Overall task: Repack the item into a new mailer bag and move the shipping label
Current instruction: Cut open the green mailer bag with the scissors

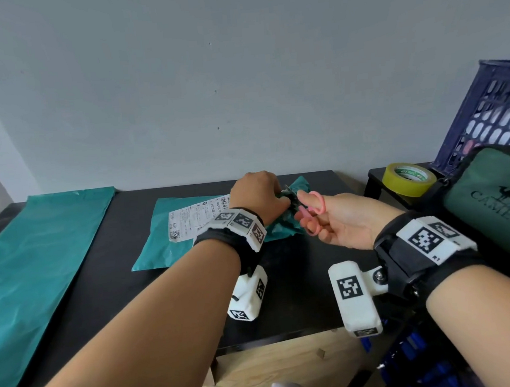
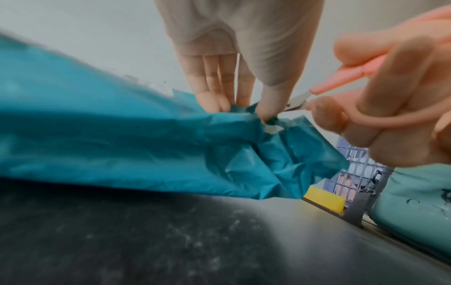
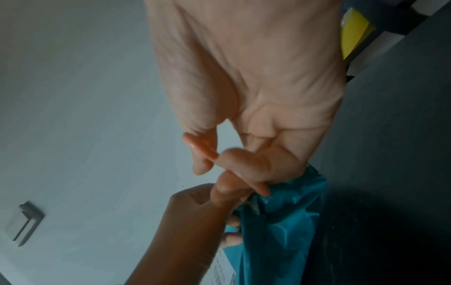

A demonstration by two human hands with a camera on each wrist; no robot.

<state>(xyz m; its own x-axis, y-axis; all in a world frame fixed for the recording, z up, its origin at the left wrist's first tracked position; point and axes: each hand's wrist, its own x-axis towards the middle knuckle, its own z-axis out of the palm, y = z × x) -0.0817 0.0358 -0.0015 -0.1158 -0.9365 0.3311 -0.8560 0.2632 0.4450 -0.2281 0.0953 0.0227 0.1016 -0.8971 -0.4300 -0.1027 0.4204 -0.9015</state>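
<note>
- Left hand (image 1: 258,197): fingers and thumb curled, pinching crumpled right end of used teal plastic mailer bag (image 1: 157,250); pinched corner lifted off desk, rest of bag flat, mid-desk toward back edge.
- Left wrist view: thumb and fingertips (image 2: 266,108) clamped on bunched teal film; small white scrap showing at pinch point.
- Right hand (image 1: 338,223): fingers through loops of pink-handled scissors (image 1: 310,212), gripping them; metal blades pointing left, at pinched bag end, just beside left-hand fingers. Blades open or shut: cannot tell.
- White printed shipping label (image 1: 194,219): stuck on top face of used bag, w/ barcode and QR code; right part hidden behind left wrist.
- Item inside bag: not visible.
- New flat teal plastic mailer bag (image 1: 39,256): lying along left side of black desk (image 1: 302,305), from back edge to front-left corner, well apart from used bag.
- Yellow roll of tape (image 1: 408,179): on small black side stand, right of desk's back-right corner.
- Dark green zip pouch w/ "CAMEL" print (image 1: 498,201): right of desk, near tape roll.
- Blue-purple plastic lattice crate (image 1: 491,113): behind pouch, far right, against grey wall.
- Both wrists: black straps w/ white marker-tagged camera blocks.
</note>
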